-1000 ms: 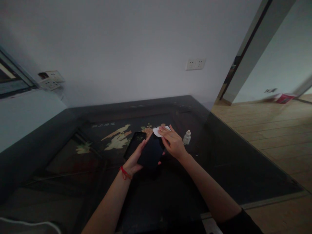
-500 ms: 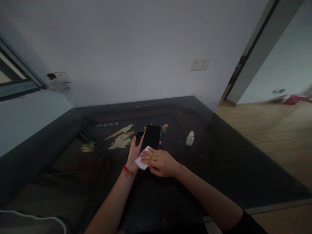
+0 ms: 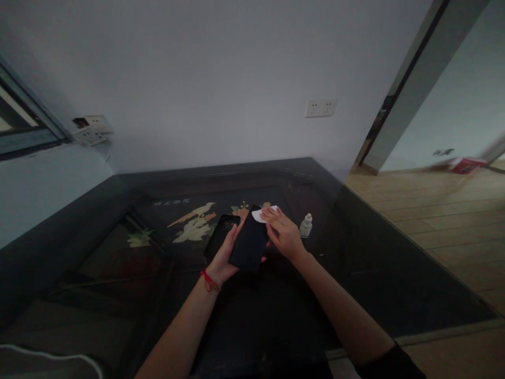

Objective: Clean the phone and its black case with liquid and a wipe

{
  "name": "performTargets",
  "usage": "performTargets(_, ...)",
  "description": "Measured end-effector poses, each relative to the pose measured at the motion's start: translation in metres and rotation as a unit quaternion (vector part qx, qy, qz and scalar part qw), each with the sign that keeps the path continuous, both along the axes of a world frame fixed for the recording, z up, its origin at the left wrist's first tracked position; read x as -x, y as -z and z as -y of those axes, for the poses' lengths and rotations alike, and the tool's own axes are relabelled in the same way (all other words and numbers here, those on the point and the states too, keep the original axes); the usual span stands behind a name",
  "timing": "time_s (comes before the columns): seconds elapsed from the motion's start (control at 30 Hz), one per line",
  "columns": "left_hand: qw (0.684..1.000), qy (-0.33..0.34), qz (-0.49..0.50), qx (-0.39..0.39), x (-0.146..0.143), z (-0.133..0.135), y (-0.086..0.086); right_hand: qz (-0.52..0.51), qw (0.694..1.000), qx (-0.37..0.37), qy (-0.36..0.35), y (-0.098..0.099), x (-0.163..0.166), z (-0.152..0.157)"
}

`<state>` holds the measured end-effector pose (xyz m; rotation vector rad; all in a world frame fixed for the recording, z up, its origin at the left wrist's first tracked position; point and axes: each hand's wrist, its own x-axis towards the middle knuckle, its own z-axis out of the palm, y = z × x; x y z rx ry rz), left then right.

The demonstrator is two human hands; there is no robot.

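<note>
White wipe shifted from phone's near end to the end facing desk's far edge | left hand grips phone | right hand clamps wipe | apparently full-length wiping

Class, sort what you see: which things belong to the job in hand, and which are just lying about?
Job in hand:
smartphone, in the left hand
white wipe, held against it by the right hand
probably the black phone case and small bottle

Apparently unrelated:
red box on the floor
double wall socket
</note>
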<state>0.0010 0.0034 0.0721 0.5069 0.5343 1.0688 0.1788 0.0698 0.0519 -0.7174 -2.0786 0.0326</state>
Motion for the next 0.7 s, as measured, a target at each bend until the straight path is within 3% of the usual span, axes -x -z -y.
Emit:
performTargets(0.1,1.0,-0.008,-0.002,0.009,-0.003,0.001,0.0,0.01,1.0,0.009,-0.017,-0.001,0.004,0.006)
performTargets(0.27,0.996,-0.082,0.038,0.021,0.006,-0.009,0.007,0.087,0.973,0.007,-0.215,0.0,0.024,0.032)
performTargets(0.37,0.995,-0.087,0.048,0.024,0.011,-0.016,0.012,0.043,0.95,0.081,-0.298,0.001,0.032,0.044)
performTargets(0.47,0.996,-0.071,0.036,0.035,0.012,-0.017,0.013,-0.128,0.926,0.264,-0.238,0.003,0.031,0.041)
performTargets(0.53,0.998,-0.056,0.03,0.028,0.01,-0.013,0.011,-0.309,0.87,0.357,-0.143,0.005,0.026,0.03)
performTargets(0.63,0.998,-0.055,-0.011,0.002,0.005,-0.005,0.003,-0.506,0.772,0.382,-0.033,0.011,0.019,0.01)
performTargets(0.7,0.994,-0.08,-0.067,-0.008,-0.001,-0.001,-0.001,-0.527,0.751,0.397,-0.005,0.013,0.018,0.003)
